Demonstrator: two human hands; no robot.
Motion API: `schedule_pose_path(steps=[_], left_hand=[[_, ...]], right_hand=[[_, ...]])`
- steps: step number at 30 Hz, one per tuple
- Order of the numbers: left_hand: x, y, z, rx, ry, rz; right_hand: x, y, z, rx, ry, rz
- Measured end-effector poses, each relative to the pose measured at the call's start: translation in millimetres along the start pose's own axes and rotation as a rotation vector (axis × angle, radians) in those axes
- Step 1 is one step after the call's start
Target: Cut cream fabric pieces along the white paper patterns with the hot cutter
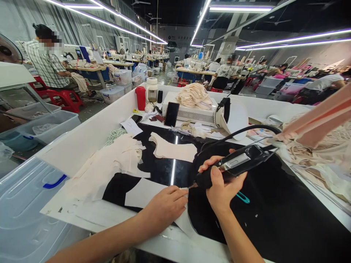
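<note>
My right hand (pixel 221 187) is wrapped round a black corded hand tool (pixel 235 164), its metal tip pointing left and down at the black worktop (pixel 274 204). My left hand (pixel 166 205) lies with curled fingers on a white fabric piece (pixel 142 193), fingertips pinching its edge right at the tool's tip. A second cut fabric piece (pixel 172 149) lies farther back on the black surface. A pile of cream cut pieces (pixel 109 164) sits to the left.
A white box-shaped machine (pixel 192 113) with a phone (pixel 171 114) leaning on it stands at the back, folded fabric on top. A red cup (pixel 140 98) and a jar (pixel 151 89) stand nearby. Teal clips (pixel 242 197) lie by my right wrist. Clear plastic bins (pixel 24 212) stand at left. Seated workers fill the background.
</note>
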State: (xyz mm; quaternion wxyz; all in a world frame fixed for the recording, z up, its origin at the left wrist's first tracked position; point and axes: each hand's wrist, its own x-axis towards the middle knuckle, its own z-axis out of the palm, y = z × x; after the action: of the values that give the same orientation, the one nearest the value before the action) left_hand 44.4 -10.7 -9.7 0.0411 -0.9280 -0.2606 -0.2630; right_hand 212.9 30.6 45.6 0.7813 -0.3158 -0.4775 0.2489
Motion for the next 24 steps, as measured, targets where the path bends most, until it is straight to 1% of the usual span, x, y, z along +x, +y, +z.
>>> schedule_pose_path(steps=[8,16,20,24], left_hand=[[-0.6,-0.1,0.9,0.060,-0.011,0.018],[-2.9,-0.3,4.6,0.058,-0.007,0.011],[-2.1,-0.1,5.7,0.091,-0.022,0.030],[-1.5,-0.3,6.9,0.108,0.012,0.037]], right_hand=[[-0.3,0.1,0.2,0.006,0.001,0.012],[-0.8,0.3,0.7,0.004,0.007,0.024],[-0.9,0.2,1.1,0.001,0.016,0.030],[0.4,-2.3,1.5,0.001,0.018,0.037]])
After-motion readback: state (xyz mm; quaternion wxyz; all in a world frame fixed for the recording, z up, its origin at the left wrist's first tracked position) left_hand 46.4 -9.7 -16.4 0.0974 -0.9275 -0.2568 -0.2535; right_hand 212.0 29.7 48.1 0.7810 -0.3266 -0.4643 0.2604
